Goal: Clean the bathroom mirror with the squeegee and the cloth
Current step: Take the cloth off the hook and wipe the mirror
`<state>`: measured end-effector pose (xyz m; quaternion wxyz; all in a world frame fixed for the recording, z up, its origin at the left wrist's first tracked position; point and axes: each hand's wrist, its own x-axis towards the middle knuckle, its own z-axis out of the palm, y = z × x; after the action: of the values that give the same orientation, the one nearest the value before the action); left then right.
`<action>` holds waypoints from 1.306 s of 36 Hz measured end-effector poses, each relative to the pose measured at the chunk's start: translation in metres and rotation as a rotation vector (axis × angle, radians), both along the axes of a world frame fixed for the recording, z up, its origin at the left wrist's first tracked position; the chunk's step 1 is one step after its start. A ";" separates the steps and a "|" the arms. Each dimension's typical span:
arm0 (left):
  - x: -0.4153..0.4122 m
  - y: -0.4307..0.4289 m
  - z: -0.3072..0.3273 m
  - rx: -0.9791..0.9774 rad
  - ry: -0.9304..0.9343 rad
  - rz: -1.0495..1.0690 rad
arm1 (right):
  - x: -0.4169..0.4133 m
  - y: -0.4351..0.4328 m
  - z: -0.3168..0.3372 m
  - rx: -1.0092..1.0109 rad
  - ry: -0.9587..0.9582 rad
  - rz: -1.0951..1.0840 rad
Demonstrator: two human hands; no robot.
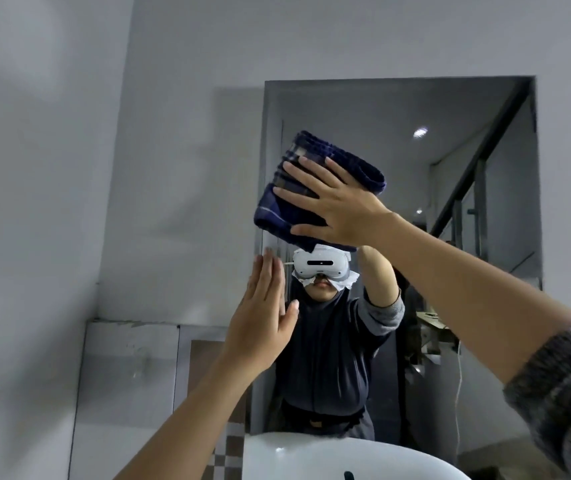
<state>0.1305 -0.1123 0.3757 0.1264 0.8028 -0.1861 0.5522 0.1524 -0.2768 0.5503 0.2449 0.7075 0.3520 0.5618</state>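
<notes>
Your right hand (pixel 343 206) is pressing flat, fingers spread, on the folded dark blue cloth (pixel 298 188) against the upper left part of the mirror (pixel 450 188). Your left hand (pixel 263 317) is resting open, fingers together, at the mirror's left edge; squeegee not seen

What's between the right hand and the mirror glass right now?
In the head view, the folded dark blue cloth lies between the right hand and the mirror; the open palm presses it flat against the glass. No squeegee is visible.
</notes>
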 end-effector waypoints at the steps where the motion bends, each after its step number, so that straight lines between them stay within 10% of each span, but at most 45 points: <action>1: 0.000 0.000 0.000 0.007 0.004 0.007 | 0.000 -0.013 -0.004 -0.016 0.001 -0.020; 13: 0.000 -0.008 -0.012 -0.063 0.036 -0.023 | -0.002 -0.143 -0.045 0.830 0.106 -0.063; 24: -0.008 -0.009 -0.056 0.021 0.074 -0.012 | -0.008 -0.057 -0.105 1.553 0.201 0.095; 29: -0.009 -0.007 -0.076 0.019 0.066 -0.044 | -0.014 0.006 -0.097 1.362 0.241 0.107; 38: -0.008 -0.005 -0.114 -0.041 0.069 -0.049 | -0.008 0.051 -0.110 0.375 0.149 0.066; 47: -0.008 -0.004 -0.129 -0.039 0.096 -0.034 | -0.009 -0.042 -0.130 0.024 0.077 -0.084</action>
<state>0.1224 -0.1167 0.2470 0.1601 0.8225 -0.1825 0.5144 0.1432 -0.3187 0.4202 0.2462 0.7457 0.3243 0.5275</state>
